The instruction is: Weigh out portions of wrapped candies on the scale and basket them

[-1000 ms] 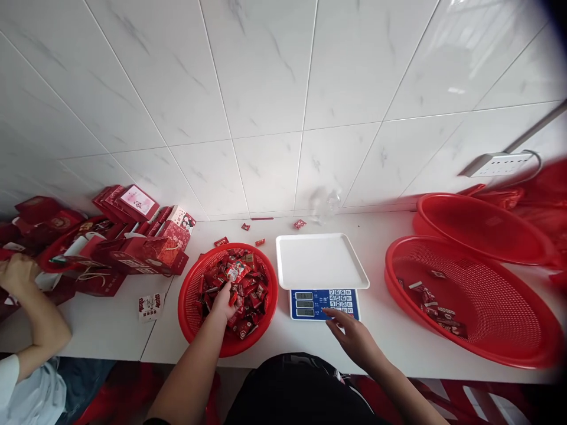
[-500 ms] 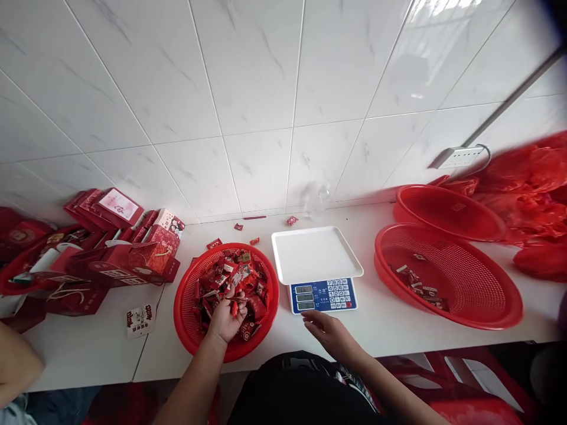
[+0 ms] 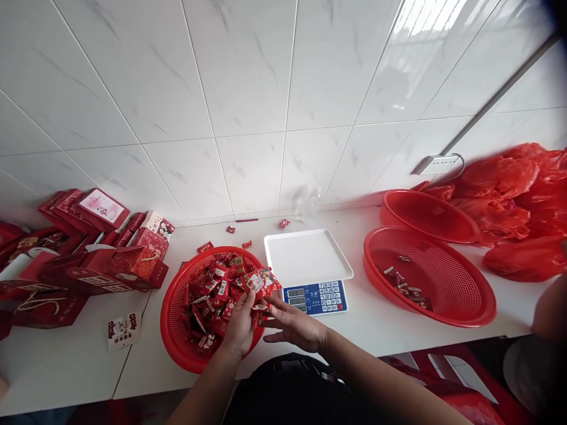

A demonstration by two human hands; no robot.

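Since the earlier frame the right hand [image 3: 295, 326] has left the front of the scale and come across to the left hand [image 3: 239, 327], and the two now meet over the near right edge of the round red plastic mesh basket [image 3: 175, 333]. The view has also turned to the right, so the other person's arm at the left is gone from the picture.

The left hand is closed in a grip on a bunch of small red wrapped candies [image 3: 254, 289], palm partly up, probably so that the pieces do not fall. The right hand is open, its fingers spread and touching the same bunch from the side, as if to support it. The rest of the candies lie heaped in this basket, which stands on the white bench [image 3: 88, 366] just beside the white digital scale with a blue keypad [image 3: 308, 257]; its tray carries nothing.

To the right, a large red mesh basket [image 3: 443, 307] holds only a few candies, with a second one [image 3: 427, 215] behind it and red plastic bags [image 3: 509, 200] further back. At the left, red paper gift bags and boxes [image 3: 101, 260] lie in a pile, cut off by the frame. Some loose candies [image 3: 283, 223] lie near the tiled wall [image 3: 248, 88].

The scale digits are too small to read, and how many candies the left hand holds I cannot tell
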